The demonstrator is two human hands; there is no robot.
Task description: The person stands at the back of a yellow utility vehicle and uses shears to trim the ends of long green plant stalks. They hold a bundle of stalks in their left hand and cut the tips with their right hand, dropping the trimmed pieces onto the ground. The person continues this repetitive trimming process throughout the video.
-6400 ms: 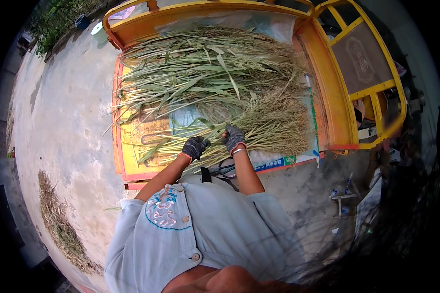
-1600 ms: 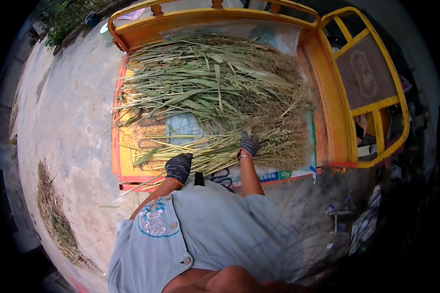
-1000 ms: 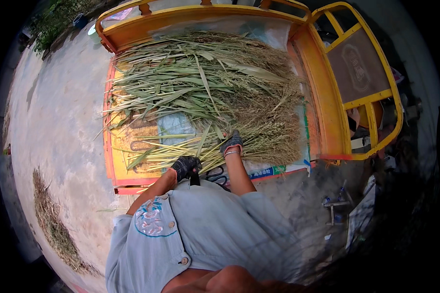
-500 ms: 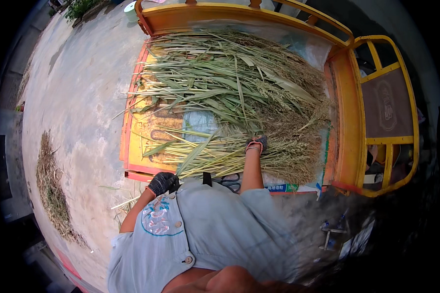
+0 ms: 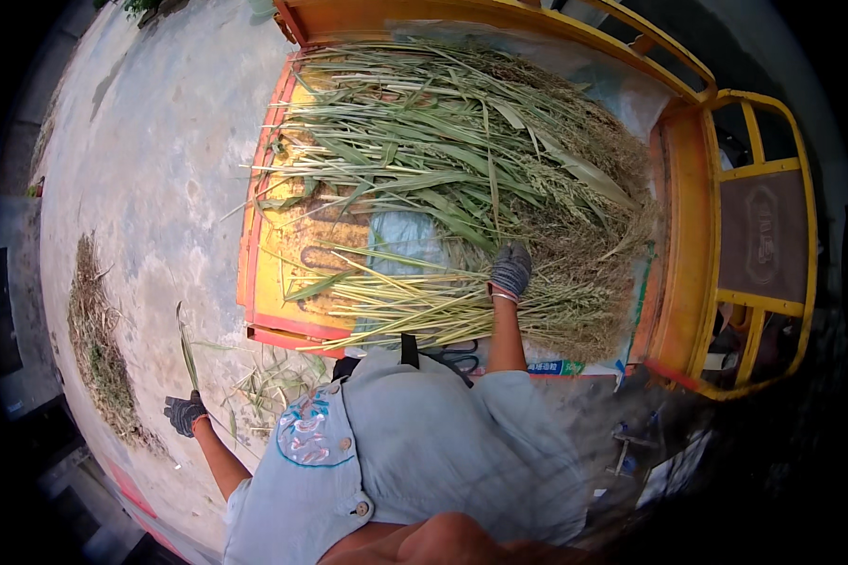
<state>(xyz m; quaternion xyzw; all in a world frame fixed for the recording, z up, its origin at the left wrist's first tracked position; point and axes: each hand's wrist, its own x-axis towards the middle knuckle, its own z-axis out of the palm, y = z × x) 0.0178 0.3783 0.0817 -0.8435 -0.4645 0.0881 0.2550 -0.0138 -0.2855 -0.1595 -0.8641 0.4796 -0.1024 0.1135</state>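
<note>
Both my hands wear dark grey knitted gloves. My left hand (image 5: pixel 187 412) is out over the ground at the left, fingers spread. A long narrow green leaf (image 5: pixel 188 348) rises beside it and seems to touch its upper side. My right hand (image 5: pixel 512 270) is closed over the near bundle of seed-headed stalks (image 5: pixel 415 299), close to where the brown heads begin; its fingertips are partly hidden. These stripped, yellowish stalks lie with their cut ends to the left. Beyond them is a larger heap of leafy green stalks (image 5: pixel 415 141) with seed heads to the right.
The stalks lie on a yellow cart bed (image 5: pixel 297 250) with orange edges and plastic sheeting (image 5: pixel 405 235). A yellow railed frame (image 5: pixel 801 235) stands at the right. Dark-handled scissors (image 5: pixel 462 360) lie by my waist. Stripped leaves (image 5: pixel 278 386) and a dry plant pile (image 5: pixel 104 348) are on the concrete.
My left hand has swung left, from the bed's near edge out over the ground, with a leaf beside it. My right hand has shifted slightly and turned its back upward over the stalks.
</note>
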